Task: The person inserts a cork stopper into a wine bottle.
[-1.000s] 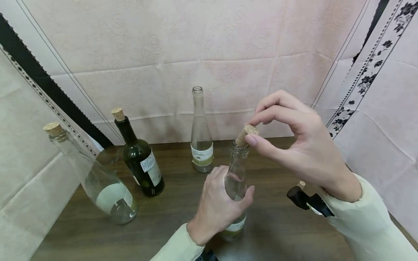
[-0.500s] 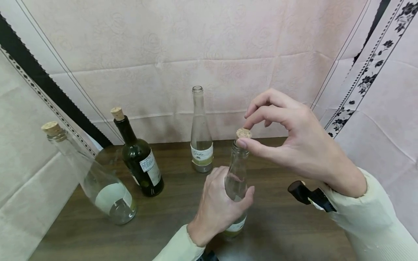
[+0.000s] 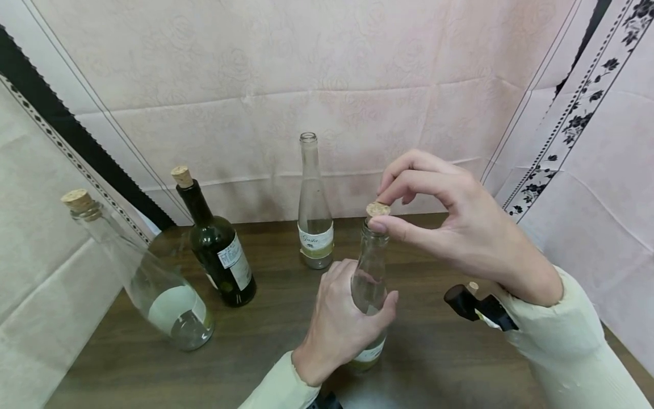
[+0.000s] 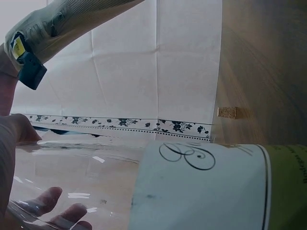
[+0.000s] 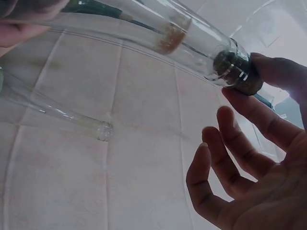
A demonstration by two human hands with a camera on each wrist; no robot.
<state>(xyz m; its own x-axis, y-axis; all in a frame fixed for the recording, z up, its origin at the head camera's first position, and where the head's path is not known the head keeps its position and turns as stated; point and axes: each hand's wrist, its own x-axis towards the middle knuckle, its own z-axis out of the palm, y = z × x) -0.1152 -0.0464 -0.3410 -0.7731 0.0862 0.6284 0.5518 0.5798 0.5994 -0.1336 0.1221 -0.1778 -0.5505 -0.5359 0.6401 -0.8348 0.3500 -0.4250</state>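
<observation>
My left hand [image 3: 344, 324] grips the body of a clear glass bottle [image 3: 370, 278] that stands upright on the table; in the left wrist view its white and green label [image 4: 201, 187] fills the lower right. At the bottle's mouth, my right hand [image 3: 465, 221] pinches a cork [image 3: 378, 210] between thumb and index finger. The right wrist view shows the lower part of that cork [image 5: 230, 64] inside the neck and its top sticking out. The other right fingers [image 5: 223, 163] are bent and touch nothing.
Left stand a corked clear bottle [image 3: 174, 307] and a corked dark green wine bottle [image 3: 222, 255]. An uncorked clear bottle [image 3: 315, 227] stands behind. A loose cork [image 4: 227, 112] sits on the wooden table [image 3: 255, 352], right of the held bottle. Patterned cloth [image 3: 255, 74] hangs around.
The cork, tilted at the bottle's mouth a second ago, now stands upright in it. My right hand has shifted slightly left with it. The left hand keeps its grip on the bottle.
</observation>
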